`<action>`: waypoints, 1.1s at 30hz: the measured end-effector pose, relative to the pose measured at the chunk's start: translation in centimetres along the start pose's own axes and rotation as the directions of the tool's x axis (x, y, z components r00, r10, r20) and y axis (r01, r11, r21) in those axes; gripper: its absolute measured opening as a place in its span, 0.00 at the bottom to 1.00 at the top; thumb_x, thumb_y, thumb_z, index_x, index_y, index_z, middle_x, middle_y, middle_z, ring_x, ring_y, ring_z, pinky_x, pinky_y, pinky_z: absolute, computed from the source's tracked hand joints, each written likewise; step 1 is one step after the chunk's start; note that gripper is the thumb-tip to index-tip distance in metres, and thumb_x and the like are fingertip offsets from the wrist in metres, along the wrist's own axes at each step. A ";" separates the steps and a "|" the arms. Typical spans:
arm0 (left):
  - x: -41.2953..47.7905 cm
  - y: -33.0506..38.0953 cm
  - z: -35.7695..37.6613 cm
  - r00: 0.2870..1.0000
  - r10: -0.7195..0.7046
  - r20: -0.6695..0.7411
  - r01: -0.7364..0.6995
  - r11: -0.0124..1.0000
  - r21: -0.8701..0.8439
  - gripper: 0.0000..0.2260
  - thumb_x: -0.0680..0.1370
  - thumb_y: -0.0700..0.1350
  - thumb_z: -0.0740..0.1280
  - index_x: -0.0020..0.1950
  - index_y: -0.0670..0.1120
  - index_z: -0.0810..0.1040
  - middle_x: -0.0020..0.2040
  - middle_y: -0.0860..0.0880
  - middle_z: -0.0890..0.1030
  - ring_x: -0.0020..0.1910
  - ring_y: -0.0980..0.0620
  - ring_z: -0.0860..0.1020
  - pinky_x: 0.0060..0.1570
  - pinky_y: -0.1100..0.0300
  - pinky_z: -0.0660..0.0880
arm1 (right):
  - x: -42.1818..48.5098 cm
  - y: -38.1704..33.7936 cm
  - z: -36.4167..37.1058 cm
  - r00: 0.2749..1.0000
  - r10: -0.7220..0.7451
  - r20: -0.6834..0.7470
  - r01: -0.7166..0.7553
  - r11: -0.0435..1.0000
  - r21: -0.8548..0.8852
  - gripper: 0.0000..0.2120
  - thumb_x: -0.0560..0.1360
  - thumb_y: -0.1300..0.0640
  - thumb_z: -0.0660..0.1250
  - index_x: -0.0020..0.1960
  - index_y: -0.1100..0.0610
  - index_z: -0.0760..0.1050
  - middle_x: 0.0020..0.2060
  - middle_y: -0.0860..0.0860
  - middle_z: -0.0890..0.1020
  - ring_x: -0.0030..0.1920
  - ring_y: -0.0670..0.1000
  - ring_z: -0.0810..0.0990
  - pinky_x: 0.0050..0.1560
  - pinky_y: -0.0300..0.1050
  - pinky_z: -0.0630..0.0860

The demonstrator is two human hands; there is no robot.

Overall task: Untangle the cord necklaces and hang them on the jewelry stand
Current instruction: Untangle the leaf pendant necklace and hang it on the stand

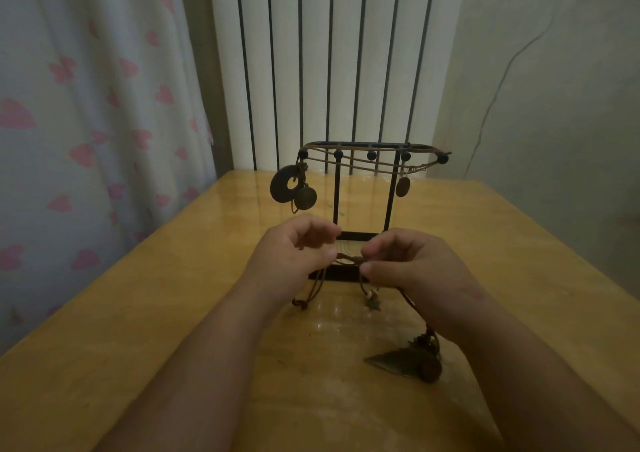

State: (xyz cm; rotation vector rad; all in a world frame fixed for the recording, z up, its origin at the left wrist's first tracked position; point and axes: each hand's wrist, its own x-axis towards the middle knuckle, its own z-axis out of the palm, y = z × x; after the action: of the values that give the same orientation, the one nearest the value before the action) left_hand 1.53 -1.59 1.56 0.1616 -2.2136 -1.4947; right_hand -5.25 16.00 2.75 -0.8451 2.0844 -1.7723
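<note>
From your head camera, both your hands are raised just above the wooden table [166, 299], in front of the black jewelry stand [336, 192]. Your left hand [294, 249] and right hand [414, 266] are close together, not quite touching. Each has its fingers curled and pinches the brown tangled cord [348, 259] that spans the small gap between them. Loose ends hang down from that spot. One carries a small star charm [374, 305], and another runs under your right wrist to a leaf-shaped pendant [398, 361] lying on the table.

The stand already holds several hung necklaces [367, 167], draped across its top pegs. They carry a ring pendant [282, 184], a round disc pendant [306, 198] and an oval pendant [402, 186].

By the look of it, you are well into the job and still in the untangling step for what remains, working on a knot or crossing. The pictures cannot tell whether one cord or two are caught there.

Next, tease the strands apart with your fingertips instead of pulling outward, which would tighten the knot. Watch that the trailing pendant does not drag or snag.
</note>
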 end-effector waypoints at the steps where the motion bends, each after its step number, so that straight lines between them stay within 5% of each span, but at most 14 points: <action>1: -0.1 0.2 0.0 0.998 0.037 -0.043 -0.036 0.999 0.034 0.11 0.75 0.37 0.70 0.50 0.53 0.80 0.48 0.54 0.80 0.48 0.64 0.76 0.43 0.71 0.73 | 0.0 0.0 0.1 1.000 -0.005 -0.008 0.005 1.000 0.008 0.07 0.71 0.67 0.72 0.46 0.58 0.81 0.43 0.56 0.84 0.45 0.53 0.84 0.43 0.40 0.81; 4: -0.3 0.5 -0.1 0.974 0.178 -0.139 -0.170 0.983 0.062 0.09 0.73 0.35 0.70 0.45 0.49 0.78 0.39 0.52 0.76 0.37 0.60 0.74 0.36 0.71 0.72 | 0.0 0.0 0.2 0.999 -0.028 -0.038 0.028 1.000 -0.001 0.06 0.71 0.67 0.72 0.45 0.57 0.80 0.42 0.54 0.85 0.44 0.49 0.85 0.42 0.37 0.81; 8: -0.6 0.7 -0.3 0.958 0.284 -0.050 -0.282 0.958 0.046 0.05 0.75 0.37 0.70 0.41 0.46 0.80 0.33 0.50 0.77 0.34 0.52 0.75 0.35 0.62 0.75 | -0.1 0.0 0.3 0.996 -0.076 -0.044 0.076 0.997 0.001 0.06 0.71 0.67 0.72 0.44 0.57 0.80 0.41 0.53 0.84 0.44 0.49 0.84 0.43 0.38 0.80; 12: -0.6 0.6 0.1 0.962 0.270 0.040 -0.273 0.958 0.088 0.05 0.74 0.39 0.71 0.40 0.48 0.82 0.32 0.51 0.79 0.34 0.50 0.77 0.35 0.56 0.76 | -0.1 0.0 0.4 0.993 -0.110 -0.044 0.111 0.994 0.003 0.07 0.71 0.67 0.72 0.43 0.57 0.80 0.40 0.54 0.84 0.44 0.52 0.84 0.43 0.38 0.80; 21: -0.6 0.5 0.2 0.973 0.210 0.095 -0.221 0.968 0.119 0.08 0.71 0.40 0.74 0.36 0.51 0.80 0.29 0.55 0.76 0.29 0.60 0.73 0.30 0.67 0.70 | 0.1 0.4 0.4 0.986 -0.159 -0.042 0.160 0.987 0.011 0.07 0.70 0.67 0.72 0.42 0.57 0.80 0.41 0.57 0.83 0.46 0.57 0.83 0.48 0.47 0.82; 33: -0.8 0.5 0.3 0.966 0.251 0.054 -0.256 0.962 0.101 0.04 0.73 0.41 0.73 0.42 0.50 0.84 0.34 0.52 0.81 0.35 0.54 0.79 0.35 0.65 0.76 | 0.2 0.7 0.1 0.983 -0.183 0.020 0.179 0.974 0.142 0.04 0.72 0.67 0.69 0.43 0.59 0.78 0.40 0.57 0.82 0.44 0.56 0.82 0.46 0.46 0.79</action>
State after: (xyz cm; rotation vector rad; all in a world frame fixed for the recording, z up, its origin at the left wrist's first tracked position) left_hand 2.13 -0.83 1.70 -0.1168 -2.2494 -1.2523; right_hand -5.55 15.84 2.08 -1.0449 1.8886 -1.9561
